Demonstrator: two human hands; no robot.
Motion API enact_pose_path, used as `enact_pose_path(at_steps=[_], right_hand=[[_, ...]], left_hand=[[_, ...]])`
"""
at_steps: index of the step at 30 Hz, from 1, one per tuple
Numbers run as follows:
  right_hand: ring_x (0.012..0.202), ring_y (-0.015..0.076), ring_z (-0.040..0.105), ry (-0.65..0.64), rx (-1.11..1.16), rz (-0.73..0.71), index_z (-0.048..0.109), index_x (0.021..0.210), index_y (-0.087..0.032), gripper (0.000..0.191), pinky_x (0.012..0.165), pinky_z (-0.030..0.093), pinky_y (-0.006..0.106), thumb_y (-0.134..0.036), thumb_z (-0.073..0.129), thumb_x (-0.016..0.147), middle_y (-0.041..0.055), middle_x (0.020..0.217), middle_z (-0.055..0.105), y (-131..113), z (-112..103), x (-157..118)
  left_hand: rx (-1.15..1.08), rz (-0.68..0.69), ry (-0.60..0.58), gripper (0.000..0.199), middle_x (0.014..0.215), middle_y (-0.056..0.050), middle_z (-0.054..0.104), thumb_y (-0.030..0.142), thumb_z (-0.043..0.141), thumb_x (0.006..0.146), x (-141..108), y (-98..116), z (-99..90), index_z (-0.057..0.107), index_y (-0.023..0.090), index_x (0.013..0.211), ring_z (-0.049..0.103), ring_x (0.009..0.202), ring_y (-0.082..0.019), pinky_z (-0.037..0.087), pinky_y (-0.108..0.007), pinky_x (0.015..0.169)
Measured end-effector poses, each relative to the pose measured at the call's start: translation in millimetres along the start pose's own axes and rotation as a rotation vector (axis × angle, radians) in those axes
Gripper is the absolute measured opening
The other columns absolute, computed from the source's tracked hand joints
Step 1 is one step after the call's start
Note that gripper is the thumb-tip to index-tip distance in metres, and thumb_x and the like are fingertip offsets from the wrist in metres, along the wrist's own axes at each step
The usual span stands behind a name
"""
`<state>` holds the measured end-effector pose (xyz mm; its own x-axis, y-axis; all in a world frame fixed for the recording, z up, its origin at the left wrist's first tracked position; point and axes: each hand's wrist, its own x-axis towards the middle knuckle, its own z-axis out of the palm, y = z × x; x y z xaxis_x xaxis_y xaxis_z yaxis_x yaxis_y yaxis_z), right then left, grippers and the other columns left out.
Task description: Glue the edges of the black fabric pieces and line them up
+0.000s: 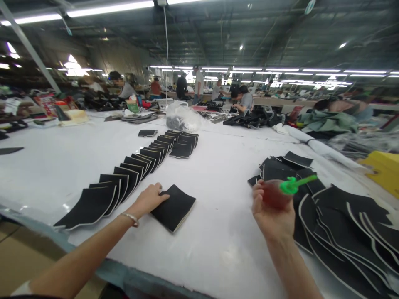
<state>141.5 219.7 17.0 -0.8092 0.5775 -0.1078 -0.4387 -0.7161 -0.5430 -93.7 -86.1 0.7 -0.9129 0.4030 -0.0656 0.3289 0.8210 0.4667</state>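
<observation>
My left hand (151, 199), with a bracelet at its wrist, is at the left corner of a flat, black, pale-edged panel (174, 207) on the white table. The thumb lies on top of the panel; the fingers are partly hidden at its edge. My right hand (276, 218) is wrapped round a squeeze bottle (276, 194) of reddish-brown liquid, held above the table. Its bright green cap and nozzle (297, 185) point right. Left of the panel, a fanned row of overlapping black panels (124, 176) runs away from me.
Loose piles of black cut pieces (352, 224) cover the table's right side. A yellow object (382, 172) stands at the right edge. A clear plastic bag (182, 117) and a small black piece (147, 133) lie farther back. Several people work behind the white table (224, 257).
</observation>
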Motion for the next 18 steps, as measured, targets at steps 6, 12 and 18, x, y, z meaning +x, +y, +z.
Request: enact_pose_path(at_steps=[6, 12, 18], right_hand=[[0.061, 0.0130, 0.059, -0.067, 0.114, -0.194, 0.064, 0.107, -0.017, 0.046, 0.056, 0.060, 0.024, -0.037, 0.063, 0.065, 0.0042, 0.084, 0.060, -49, -1, -14], [0.055, 0.0119, 0.056, -0.004, 0.344, -0.219, 0.058, 0.111, -0.017, 0.053, 0.049, 0.058, 0.023, -0.024, 0.061, 0.058, 0.0026, 0.079, 0.057, -61, 1, -21], [0.049, 0.0151, 0.052, 0.050, 0.221, -0.272, 0.061, 0.109, -0.023, 0.046, 0.037, 0.053, 0.032, -0.030, 0.060, 0.063, 0.0045, 0.078, 0.056, -65, -3, -23]], left_hand=[[-0.708, -0.175, -0.494, 0.026, 0.048, 0.008, 0.038, 0.029, 0.077, 0.067, 28, 8, -10.0, 0.053, 0.017, 0.067, 0.032, 0.041, -0.006, 0.016, -0.018, 0.040], [-1.309, -0.483, -0.079, 0.021, 0.057, 0.004, 0.050, 0.004, 0.070, 0.075, 108, 47, -12.0, 0.052, 0.013, 0.069, 0.046, 0.045, -0.006, 0.039, -0.016, 0.042], [-1.380, -0.555, 0.050, 0.028, 0.106, -0.006, 0.064, 0.033, 0.059, 0.095, 180, 67, 7.6, 0.060, 0.014, 0.115, 0.064, 0.085, -0.015, 0.057, -0.032, 0.071]])
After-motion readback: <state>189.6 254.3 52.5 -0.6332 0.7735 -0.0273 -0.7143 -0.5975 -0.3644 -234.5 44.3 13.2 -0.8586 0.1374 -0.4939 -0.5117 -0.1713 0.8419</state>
